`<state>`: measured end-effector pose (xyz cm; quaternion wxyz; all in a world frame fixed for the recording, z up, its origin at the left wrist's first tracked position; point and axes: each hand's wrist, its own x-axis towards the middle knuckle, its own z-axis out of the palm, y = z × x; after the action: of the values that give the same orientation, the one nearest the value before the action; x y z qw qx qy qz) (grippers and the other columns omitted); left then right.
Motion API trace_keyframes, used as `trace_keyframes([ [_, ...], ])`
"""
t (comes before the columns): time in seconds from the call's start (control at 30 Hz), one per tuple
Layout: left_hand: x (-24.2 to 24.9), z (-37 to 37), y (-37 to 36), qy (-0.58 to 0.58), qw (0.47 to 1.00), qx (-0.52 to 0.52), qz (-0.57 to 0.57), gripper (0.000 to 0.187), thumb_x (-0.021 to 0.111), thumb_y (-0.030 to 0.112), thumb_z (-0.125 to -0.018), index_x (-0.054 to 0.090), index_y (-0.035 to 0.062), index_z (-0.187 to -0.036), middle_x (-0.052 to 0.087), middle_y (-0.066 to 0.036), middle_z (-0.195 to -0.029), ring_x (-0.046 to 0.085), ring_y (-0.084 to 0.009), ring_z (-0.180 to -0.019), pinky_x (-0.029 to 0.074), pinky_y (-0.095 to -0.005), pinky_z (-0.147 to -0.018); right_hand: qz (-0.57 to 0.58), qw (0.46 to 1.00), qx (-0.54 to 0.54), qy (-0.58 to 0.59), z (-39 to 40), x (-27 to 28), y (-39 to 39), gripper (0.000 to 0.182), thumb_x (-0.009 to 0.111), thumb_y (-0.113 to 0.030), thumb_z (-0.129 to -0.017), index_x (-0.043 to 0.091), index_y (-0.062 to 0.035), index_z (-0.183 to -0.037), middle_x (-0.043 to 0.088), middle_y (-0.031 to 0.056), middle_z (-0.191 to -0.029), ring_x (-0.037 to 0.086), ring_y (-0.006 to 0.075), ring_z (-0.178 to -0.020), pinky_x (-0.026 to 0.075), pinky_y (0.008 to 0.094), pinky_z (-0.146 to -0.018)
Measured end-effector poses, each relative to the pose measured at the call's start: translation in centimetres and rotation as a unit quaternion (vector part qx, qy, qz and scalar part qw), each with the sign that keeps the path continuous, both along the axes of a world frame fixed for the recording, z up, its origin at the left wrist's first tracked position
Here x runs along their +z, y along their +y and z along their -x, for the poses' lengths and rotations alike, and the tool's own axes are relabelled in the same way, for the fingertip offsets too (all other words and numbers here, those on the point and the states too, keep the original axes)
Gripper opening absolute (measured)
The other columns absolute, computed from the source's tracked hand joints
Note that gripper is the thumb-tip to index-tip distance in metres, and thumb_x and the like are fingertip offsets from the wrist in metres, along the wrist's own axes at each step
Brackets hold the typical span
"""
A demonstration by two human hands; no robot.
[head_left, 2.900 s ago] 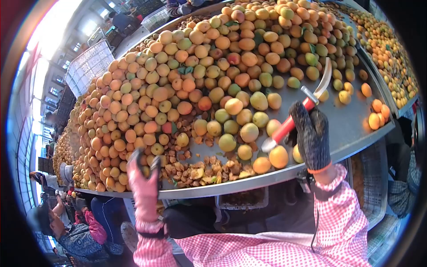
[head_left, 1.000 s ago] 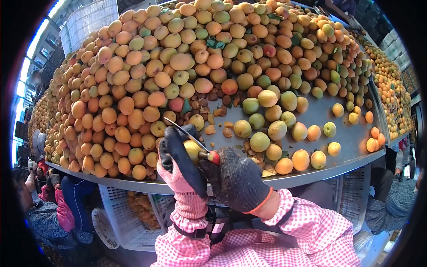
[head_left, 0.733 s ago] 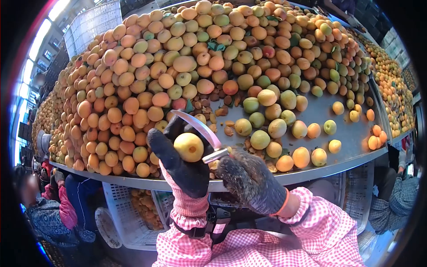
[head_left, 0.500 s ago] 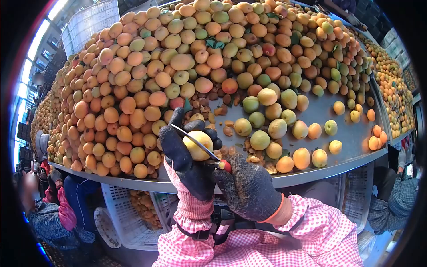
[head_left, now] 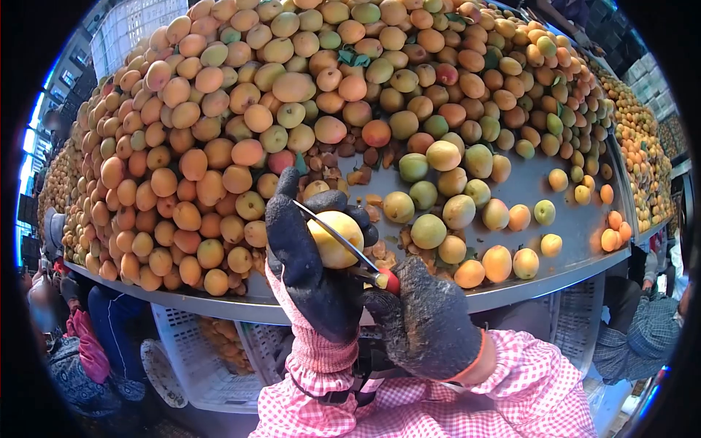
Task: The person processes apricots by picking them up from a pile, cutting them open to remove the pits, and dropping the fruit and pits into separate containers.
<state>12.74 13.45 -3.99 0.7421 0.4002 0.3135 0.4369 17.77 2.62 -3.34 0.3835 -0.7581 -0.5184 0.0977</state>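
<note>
Right hand [head_left: 431,321] fingers were clenched on the red knife handle [head_left: 389,282] at the bench [head_left: 569,263]'s near edge. Left hand [head_left: 305,274] fingers cupped a yellow fruit [head_left: 346,227] there, blade [head_left: 341,239] across it. Fruit pile [head_left: 292,87] covered the bench's far side.

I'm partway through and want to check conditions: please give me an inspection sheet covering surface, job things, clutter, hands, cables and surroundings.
Surface: metal table, partly bare at right, with a fruit heap at left and back.
Job's things: red-handled knife, its blade across a yellow fruit; cut depth can't be told.
Clutter: fruit scraps beyond the hands; green leaves on the heap.
Hands: left hand gloved, cupping the yellow fruit; right hand gloved, gripping the knife.
Cables: nothing seen.
Surroundings: white crates below the front edge; other people at both sides.
</note>
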Motion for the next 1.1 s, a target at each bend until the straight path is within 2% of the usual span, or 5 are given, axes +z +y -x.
trace_keyframes([
  [0.4, -0.7, -0.9, 0.2, 0.098, 0.987, 0.026, -0.125, 0.052, 0.047, 0.023, -0.096, 0.029, 0.0004, -0.139, 0.059, -0.012, -0.098, 0.060, -0.0165, -0.080, 0.051, -0.0305, -0.069, 0.101, 0.992, -0.046, 0.056, -0.5, -1.7, 0.9, 0.025, 0.058, -0.024, -0.088, 0.056, -0.0010, -0.095, 0.058, 0.0184, -0.067, 0.060, 0.0365, -0.060, 0.046, 0.0438, -0.050],
  [0.47, -1.7, -1.4, 0.4, 0.120, 0.975, 0.053, -0.178, 0.060, 0.043, 0.042, -0.096, 0.034, 0.0000, -0.137, 0.059, -0.010, -0.091, 0.061, -0.0176, -0.075, 0.051, -0.0301, -0.066, 0.049, 0.998, -0.017, 0.042, -1.1, -2.1, 0.7, 0.022, 0.056, -0.022, -0.090, 0.057, -0.0011, -0.097, 0.059, 0.0200, -0.070, 0.060, 0.0373, -0.063, 0.045, 0.0442, -0.052],
  [0.73, -2.4, 1.1, -0.2, -0.066, 0.968, -0.240, 0.008, 0.060, 0.045, 0.044, -0.095, 0.042, -0.0047, -0.130, 0.055, -0.022, -0.121, 0.059, -0.0294, -0.104, 0.049, -0.0459, -0.090, -0.093, 0.977, -0.030, 0.191, -2.2, -2.0, -0.9, 0.018, 0.058, -0.014, -0.089, 0.057, 0.0008, -0.100, 0.061, 0.0201, -0.080, 0.060, 0.0381, -0.069, 0.045, 0.0426, -0.058],
  [0.93, 0.2, 2.3, 2.1, 0.193, 0.923, -0.276, -0.190, 0.041, 0.059, 0.009, -0.084, 0.054, -0.0055, -0.122, 0.063, -0.011, -0.108, 0.058, -0.0155, -0.099, 0.045, -0.0290, -0.089, 0.075, 0.970, 0.175, -0.152, -5.6, -1.6, -2.5, 0.025, 0.051, -0.019, -0.091, 0.059, -0.0039, -0.109, 0.054, 0.0239, -0.083, 0.061, 0.0339, -0.064, 0.045, 0.0425, -0.051],
  [1.1, -2.5, 1.2, 0.7, -0.037, 0.977, -0.208, 0.028, 0.051, 0.059, 0.029, -0.088, 0.050, -0.0057, -0.124, 0.061, -0.011, -0.108, 0.060, -0.0198, -0.095, 0.050, -0.0326, -0.083, -0.077, 0.983, 0.071, 0.151, -3.9, -2.4, -1.7, 0.026, 0.055, -0.023, -0.091, 0.058, -0.0002, -0.103, 0.058, 0.0228, -0.079, 0.059, 0.0410, -0.071, 0.043, 0.0455, -0.057],
])
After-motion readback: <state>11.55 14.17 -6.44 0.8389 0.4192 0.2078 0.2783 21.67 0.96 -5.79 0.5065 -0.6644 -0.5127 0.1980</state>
